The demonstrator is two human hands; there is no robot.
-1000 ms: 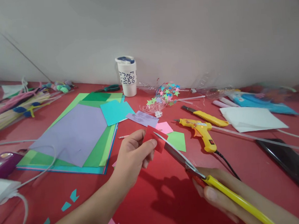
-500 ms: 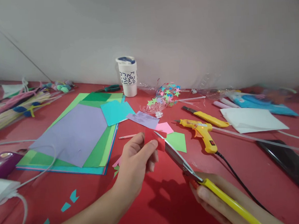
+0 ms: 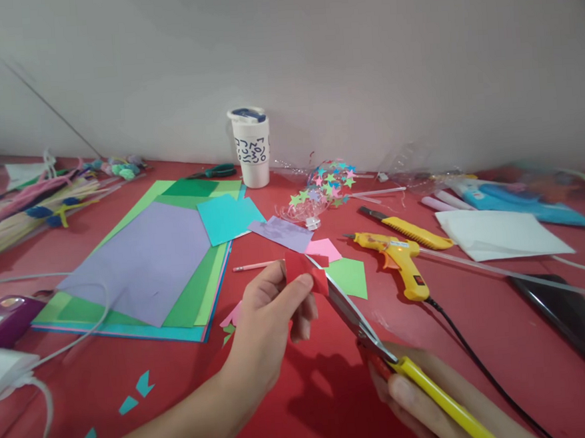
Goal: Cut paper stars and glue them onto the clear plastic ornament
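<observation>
Between thumb and fingers, my left hand (image 3: 273,310) pinches a small piece of red paper (image 3: 296,267), held above the table. My right hand (image 3: 409,394) grips a pair of scissors (image 3: 352,315) with yellow and red handles. The blades reach up and left to the paper, their tips at its right part, where a cut shows. Behind the paper lie a light green paper square (image 3: 349,277), a pink paper piece (image 3: 324,249) and a pink pencil (image 3: 256,266). My right fingers are partly hidden by the handles.
Stacked coloured sheets (image 3: 145,262) lie left. A white cup (image 3: 254,148) stands by the wall. To the right are a yellow glue gun (image 3: 398,258) with its cord, a yellow cutter knife (image 3: 413,230) and a black phone (image 3: 565,320). Blue scraps (image 3: 128,404) lie front left.
The view has shifted slightly. Along the scissor blades, the red paper's cut looks a little wider, with a strip standing apart. Both hands keep their holds.
</observation>
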